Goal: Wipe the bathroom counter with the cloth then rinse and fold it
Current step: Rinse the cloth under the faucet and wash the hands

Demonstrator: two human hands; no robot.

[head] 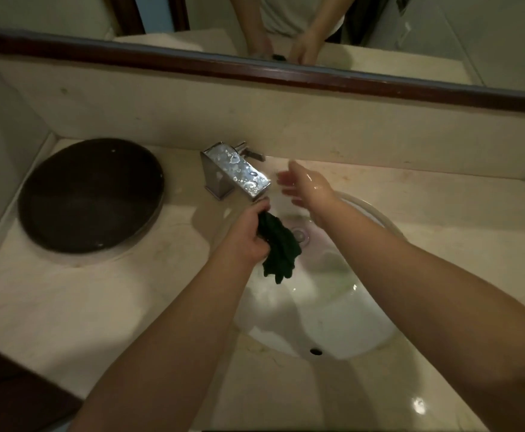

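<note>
My left hand [248, 235] is clenched around the bunched dark green cloth [278, 247], holding it over the sink [342, 332] just below the faucet [239, 173] so that drips fall into the basin, not onto the table [77, 300]. My right hand [305, 185] is spread, empty and wet, beside the spout, likely reaching for the water or its handle. I judge this to be the rinse step. The sink holds only a sheen of water around the drain [300, 235]. The dark bowl [89, 194] at left appears empty.
</note>
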